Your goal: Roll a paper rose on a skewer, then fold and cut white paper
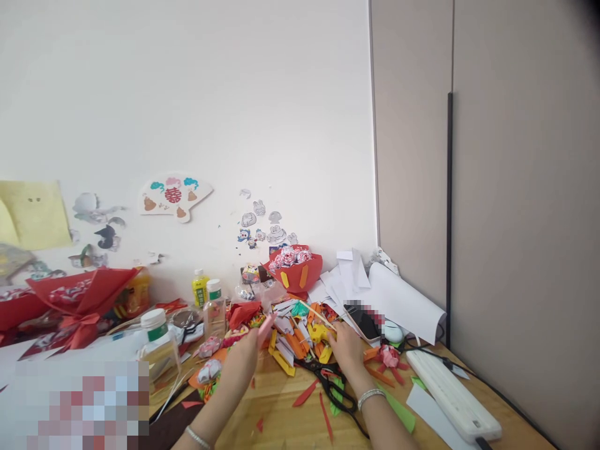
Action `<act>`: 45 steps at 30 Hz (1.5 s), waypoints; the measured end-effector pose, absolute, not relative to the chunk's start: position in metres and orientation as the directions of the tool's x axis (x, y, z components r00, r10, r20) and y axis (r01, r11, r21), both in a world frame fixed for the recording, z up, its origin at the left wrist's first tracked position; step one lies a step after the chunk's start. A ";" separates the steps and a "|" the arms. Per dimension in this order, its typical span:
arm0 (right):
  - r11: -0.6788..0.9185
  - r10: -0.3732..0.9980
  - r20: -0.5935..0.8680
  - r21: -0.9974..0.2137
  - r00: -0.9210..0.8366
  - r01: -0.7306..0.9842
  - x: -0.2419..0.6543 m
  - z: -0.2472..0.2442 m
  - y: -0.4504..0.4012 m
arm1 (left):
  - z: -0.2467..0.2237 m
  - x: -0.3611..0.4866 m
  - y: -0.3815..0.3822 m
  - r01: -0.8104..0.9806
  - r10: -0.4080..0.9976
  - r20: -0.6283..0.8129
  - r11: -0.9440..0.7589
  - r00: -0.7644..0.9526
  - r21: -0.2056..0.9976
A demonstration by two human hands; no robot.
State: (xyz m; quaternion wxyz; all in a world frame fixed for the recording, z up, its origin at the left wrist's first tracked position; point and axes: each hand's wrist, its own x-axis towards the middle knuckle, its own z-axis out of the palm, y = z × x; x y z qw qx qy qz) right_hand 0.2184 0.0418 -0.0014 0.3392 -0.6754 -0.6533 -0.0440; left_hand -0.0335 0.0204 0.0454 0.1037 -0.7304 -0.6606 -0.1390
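Note:
My left hand (248, 350) is closed around a pink strip (267, 326), apparently paper, that points up and to the right. In my right hand (347, 347) the fingers are closed on a thin pale stick (316, 314), which slants up to the left. A yellow glue gun (319, 333) is right at these fingertips; whether they also grip it I cannot tell. Under and between both hands lies a heap of orange, yellow and white folded paper pieces (295, 342). Black-handled scissors (332, 381) lie just below my right hand.
A red paper bouquet (295, 275) stands behind the heap, against the wall. Clear bottles (157, 340) and another red bouquet (77, 300) are on the left. On the right are a phone (363, 320), a rolled white sheet (405, 303) and a white power strip (452, 394) with a black cable.

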 end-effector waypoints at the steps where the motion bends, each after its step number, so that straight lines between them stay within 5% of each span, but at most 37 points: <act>1: 0.080 0.846 0.511 -0.406 0.153 0.910 0.219 0.000 0.041 | 0.052 -0.041 0.015 0.994 0.921 0.386 -0.084 0.052 0.065; 4: 0.082 0.835 0.525 -0.412 0.163 0.908 0.218 0.004 0.039 | 0.059 -0.060 -0.010 0.972 0.831 0.551 -0.059 -0.078 0.226; 6: 0.107 0.825 0.545 -0.407 0.147 0.907 0.215 0.006 0.038 | 0.051 -0.065 -0.028 0.874 0.733 0.657 -0.191 -0.177 0.448; 12: 0.233 0.764 0.640 -0.390 0.081 0.891 0.198 0.000 0.039 | -0.019 -0.057 -0.045 0.606 0.823 0.533 -0.324 -0.199 0.727; 26: 0.269 0.765 0.638 -0.443 0.090 0.855 0.194 -0.007 0.034 | -0.037 -0.053 -0.043 0.353 0.864 0.501 -0.454 -0.051 0.818; 30: 0.289 0.759 0.645 -0.451 0.085 0.844 0.193 -0.006 0.033 | -0.032 -0.056 -0.043 0.469 0.893 0.449 -0.394 -0.006 0.790; 37: 0.357 0.735 0.674 -0.481 0.077 0.801 0.188 0.003 0.024 | -0.015 -0.056 -0.054 0.527 0.837 0.493 -0.316 -0.236 0.789; 45: 0.534 0.773 0.634 -0.670 0.023 0.516 0.184 0.038 0.006 | -0.022 -0.065 -0.051 0.382 0.815 0.454 -0.315 -0.360 0.869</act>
